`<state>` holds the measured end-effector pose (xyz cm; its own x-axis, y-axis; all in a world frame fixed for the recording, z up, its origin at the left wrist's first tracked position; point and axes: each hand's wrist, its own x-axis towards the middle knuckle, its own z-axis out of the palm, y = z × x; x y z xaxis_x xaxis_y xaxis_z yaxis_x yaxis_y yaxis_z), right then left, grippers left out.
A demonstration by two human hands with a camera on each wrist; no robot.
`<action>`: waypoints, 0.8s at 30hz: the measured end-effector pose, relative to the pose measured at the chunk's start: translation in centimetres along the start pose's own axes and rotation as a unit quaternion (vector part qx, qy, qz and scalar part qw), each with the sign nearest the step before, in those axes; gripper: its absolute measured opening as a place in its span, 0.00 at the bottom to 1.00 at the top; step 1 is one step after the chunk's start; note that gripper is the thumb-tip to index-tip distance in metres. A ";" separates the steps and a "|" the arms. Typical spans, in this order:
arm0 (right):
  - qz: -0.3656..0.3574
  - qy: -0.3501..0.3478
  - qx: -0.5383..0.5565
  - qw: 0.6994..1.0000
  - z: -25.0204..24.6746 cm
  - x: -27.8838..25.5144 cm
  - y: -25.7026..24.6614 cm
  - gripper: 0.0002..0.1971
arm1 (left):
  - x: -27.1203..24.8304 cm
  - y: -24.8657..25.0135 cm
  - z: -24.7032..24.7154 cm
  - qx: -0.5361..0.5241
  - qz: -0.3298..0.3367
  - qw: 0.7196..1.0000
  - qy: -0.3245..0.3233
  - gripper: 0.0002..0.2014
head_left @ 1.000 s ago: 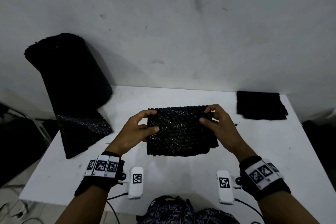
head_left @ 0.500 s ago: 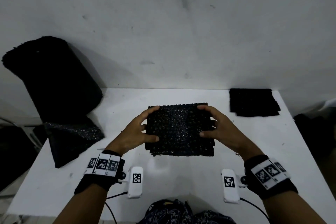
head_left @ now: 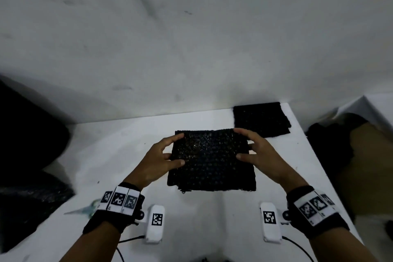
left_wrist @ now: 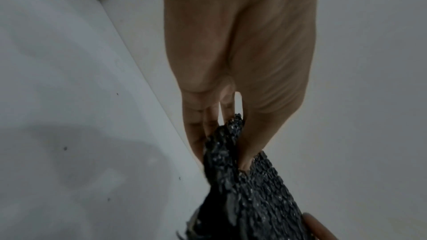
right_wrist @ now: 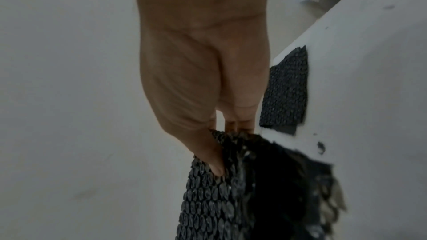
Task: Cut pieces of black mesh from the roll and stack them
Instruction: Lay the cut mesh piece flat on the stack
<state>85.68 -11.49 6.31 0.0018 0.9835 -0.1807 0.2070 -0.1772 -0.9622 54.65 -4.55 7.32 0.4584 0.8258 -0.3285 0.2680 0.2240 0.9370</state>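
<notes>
The mesh piece [head_left: 210,159], held by both hands, has moved closer to the stack [head_left: 261,118] since a second ago, so stacking looks near. Left hand [head_left: 157,160] and right hand [head_left: 262,155] fingers pinch its side edges, above the surface [head_left: 119,151].

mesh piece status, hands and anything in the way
Left hand and right hand pinch mesh piece by its sides, held above the table. Stack at far right corner. Path to it clear.
</notes>
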 end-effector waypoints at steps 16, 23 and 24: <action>0.112 0.029 -0.289 0.950 -21.2 16.0 9.9 0.38 | 26.5 0.0 17.4 0.179 -0.002 0.984 -0.012 0.41; 0.131 -0.020 -0.367 0.921 -22.2 21.8 15.3 0.39 | 33.0 -2.8 18.9 0.246 -0.054 0.968 -0.016 0.41; 0.124 -0.019 -0.377 0.918 -22.0 22.0 15.8 0.39 | 33.1 -3.1 19.3 0.252 -0.055 0.966 -0.006 0.41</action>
<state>110.55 8.13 -8.38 0.1091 0.9122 -0.3951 0.8231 -0.3057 -0.4786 85.33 12.08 -8.75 0.4123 0.8051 -0.4264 0.6925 0.0271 0.7209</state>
